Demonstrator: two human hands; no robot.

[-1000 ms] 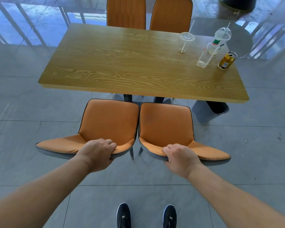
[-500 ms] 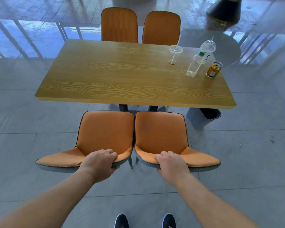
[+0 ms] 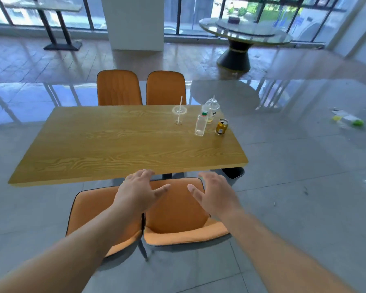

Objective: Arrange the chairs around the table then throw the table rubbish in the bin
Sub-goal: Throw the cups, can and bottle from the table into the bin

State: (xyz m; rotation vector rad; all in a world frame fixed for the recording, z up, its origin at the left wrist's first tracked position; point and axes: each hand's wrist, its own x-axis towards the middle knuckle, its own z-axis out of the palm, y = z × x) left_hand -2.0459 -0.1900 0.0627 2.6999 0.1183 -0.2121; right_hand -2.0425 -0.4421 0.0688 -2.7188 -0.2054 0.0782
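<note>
Two orange chairs stand side by side at the near edge of the wooden table (image 3: 106,144): the left chair (image 3: 91,210) and the right chair (image 3: 175,210). My left hand (image 3: 138,193) and my right hand (image 3: 212,194) hover above the chair backs, fingers spread, holding nothing. Two more orange chairs (image 3: 118,87) (image 3: 166,87) are tucked in at the far side. On the table's right end sit a clear cup lid with a straw (image 3: 179,112), an empty clear bottle (image 3: 201,122), a domed plastic cup (image 3: 212,109) and a gold can (image 3: 221,127).
A dark bin (image 3: 234,173) peeks out under the table's right corner. Litter (image 3: 348,121) lies on the grey tiled floor at the right. A round glass table (image 3: 244,34) stands at the back right, a white pillar (image 3: 133,22) behind, and a tall table (image 3: 57,24) at the back left.
Both hands have let go of the near chairs' backs and lifted with fingers spread. The view has tilted up to show the room.
</note>
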